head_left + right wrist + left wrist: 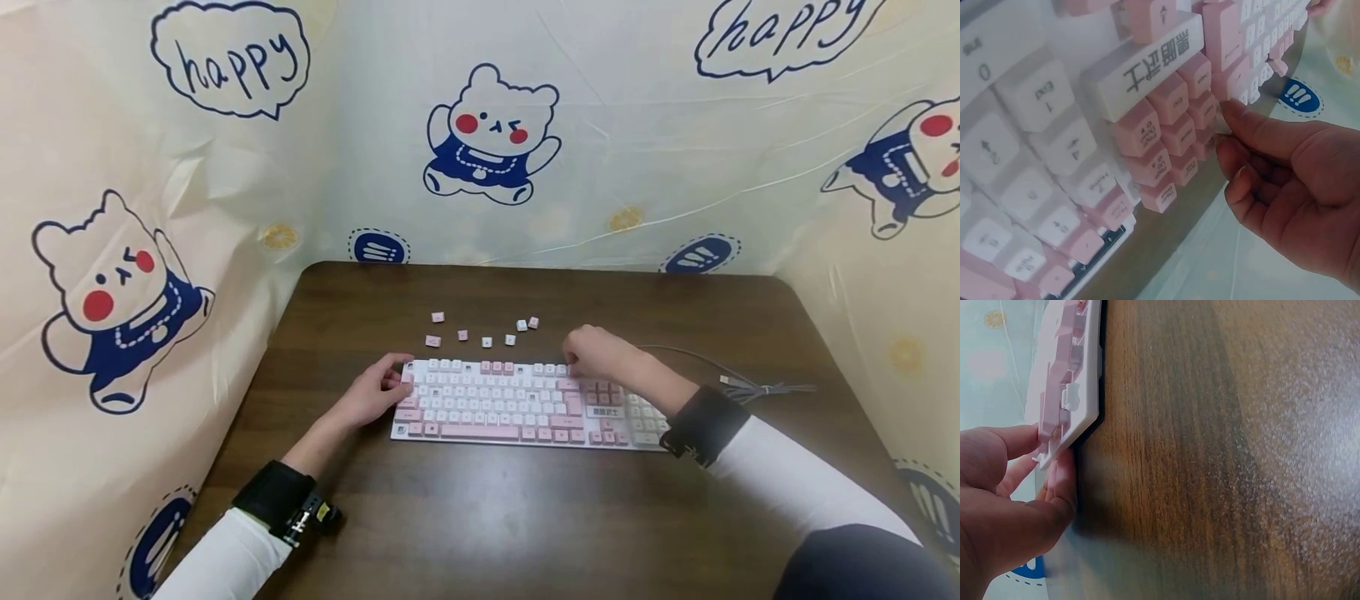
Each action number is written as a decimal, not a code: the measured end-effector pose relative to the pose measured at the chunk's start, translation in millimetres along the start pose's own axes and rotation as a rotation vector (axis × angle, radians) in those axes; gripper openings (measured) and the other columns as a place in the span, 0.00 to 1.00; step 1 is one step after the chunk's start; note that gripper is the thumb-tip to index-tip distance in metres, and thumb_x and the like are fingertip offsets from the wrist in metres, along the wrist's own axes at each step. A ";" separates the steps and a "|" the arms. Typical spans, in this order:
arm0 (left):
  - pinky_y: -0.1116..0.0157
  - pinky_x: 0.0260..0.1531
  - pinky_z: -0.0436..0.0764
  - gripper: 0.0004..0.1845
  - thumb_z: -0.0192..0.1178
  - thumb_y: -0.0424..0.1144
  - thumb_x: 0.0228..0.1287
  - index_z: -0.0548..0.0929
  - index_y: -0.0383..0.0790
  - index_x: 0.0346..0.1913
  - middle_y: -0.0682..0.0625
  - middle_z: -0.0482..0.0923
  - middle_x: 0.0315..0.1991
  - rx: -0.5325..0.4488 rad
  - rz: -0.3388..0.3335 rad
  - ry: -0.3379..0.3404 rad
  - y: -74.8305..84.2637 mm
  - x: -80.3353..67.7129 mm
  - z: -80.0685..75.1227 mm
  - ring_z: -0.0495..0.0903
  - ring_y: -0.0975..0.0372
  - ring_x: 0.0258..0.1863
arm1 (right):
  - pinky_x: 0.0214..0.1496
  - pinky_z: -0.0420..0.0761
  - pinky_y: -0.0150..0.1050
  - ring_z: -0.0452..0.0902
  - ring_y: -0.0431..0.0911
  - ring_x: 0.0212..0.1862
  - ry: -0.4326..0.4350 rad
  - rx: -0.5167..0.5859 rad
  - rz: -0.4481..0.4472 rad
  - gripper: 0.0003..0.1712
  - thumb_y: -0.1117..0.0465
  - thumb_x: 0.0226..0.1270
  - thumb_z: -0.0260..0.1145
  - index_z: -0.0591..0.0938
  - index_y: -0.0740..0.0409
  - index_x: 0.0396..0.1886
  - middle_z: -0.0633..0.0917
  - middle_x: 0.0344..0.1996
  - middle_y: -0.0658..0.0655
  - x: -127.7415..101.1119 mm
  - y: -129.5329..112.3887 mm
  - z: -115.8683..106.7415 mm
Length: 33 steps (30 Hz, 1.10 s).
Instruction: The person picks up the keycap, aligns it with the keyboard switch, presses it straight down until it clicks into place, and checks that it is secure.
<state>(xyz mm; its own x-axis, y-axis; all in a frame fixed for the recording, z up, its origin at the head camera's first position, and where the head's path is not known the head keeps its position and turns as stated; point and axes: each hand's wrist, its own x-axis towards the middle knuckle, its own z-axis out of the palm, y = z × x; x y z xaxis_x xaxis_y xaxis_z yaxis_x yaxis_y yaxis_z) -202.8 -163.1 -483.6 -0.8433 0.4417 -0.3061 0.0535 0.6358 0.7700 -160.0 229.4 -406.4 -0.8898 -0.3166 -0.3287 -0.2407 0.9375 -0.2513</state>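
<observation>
A pink and white keyboard [517,408] lies flat in the middle of a dark wooden table [525,525]. My left hand [372,393] grips its left end. In the left wrist view the thumb and fingers [1016,440] pinch the corner of the keyboard [1066,381]. My right hand [600,354] sits at the back edge, right of centre, with its fingers curled. In the right wrist view this hand [1291,181] has its fingertips closed on a pink keycap [1236,81] in the back row of the keyboard [1085,125]. Several loose keycaps [487,342] lie on the table behind the keyboard.
The keyboard cable [750,386] runs off to the right along the table. A printed plastic sheet [480,150] with cartoon bears walls in the table at the back and on both sides. Both wrists wear black bands.
</observation>
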 end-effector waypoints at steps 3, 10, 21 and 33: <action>0.57 0.51 0.76 0.29 0.60 0.41 0.77 0.67 0.44 0.76 0.40 0.75 0.53 -0.001 -0.004 -0.006 -0.7 -0.2 2.9 0.74 0.51 0.51 | 0.39 0.79 0.39 0.77 0.45 0.31 -0.002 0.012 0.003 0.04 0.66 0.69 0.72 0.88 0.57 0.32 0.84 0.27 0.51 -2.6 1.7 3.1; 0.56 0.52 0.75 0.29 0.61 0.40 0.77 0.67 0.44 0.76 0.40 0.75 0.53 -0.009 0.003 -0.006 -0.8 0.8 1.7 0.74 0.50 0.51 | 0.40 0.81 0.38 0.77 0.44 0.32 0.024 -0.001 -0.020 0.03 0.65 0.69 0.74 0.88 0.57 0.34 0.84 0.28 0.51 -2.5 5.7 8.7; 0.56 0.52 0.75 0.29 0.61 0.39 0.77 0.67 0.43 0.76 0.39 0.75 0.54 0.000 0.009 0.000 0.8 5.3 -3.9 0.74 0.50 0.51 | 0.44 0.84 0.42 0.80 0.46 0.34 0.032 -0.078 -0.103 0.03 0.66 0.70 0.72 0.89 0.61 0.40 0.86 0.32 0.55 1.3 7.7 7.2; 0.56 0.51 0.75 0.29 0.61 0.40 0.77 0.67 0.43 0.76 0.40 0.74 0.53 -0.003 0.000 -0.011 -0.3 3.5 -2.0 0.73 0.51 0.51 | 0.45 0.81 0.44 0.76 0.45 0.35 0.062 -0.037 -0.116 0.03 0.64 0.68 0.74 0.88 0.55 0.33 0.85 0.30 0.50 4.2 21.5 14.6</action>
<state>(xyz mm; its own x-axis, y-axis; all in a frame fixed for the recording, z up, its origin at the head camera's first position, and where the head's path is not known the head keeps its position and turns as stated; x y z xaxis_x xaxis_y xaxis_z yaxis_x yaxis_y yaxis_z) -206.9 -163.0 -483.9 -0.8373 0.4488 -0.3124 0.0517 0.6338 0.7718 -163.3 246.1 -426.5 -0.8772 -0.4147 -0.2419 -0.3566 0.9002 -0.2501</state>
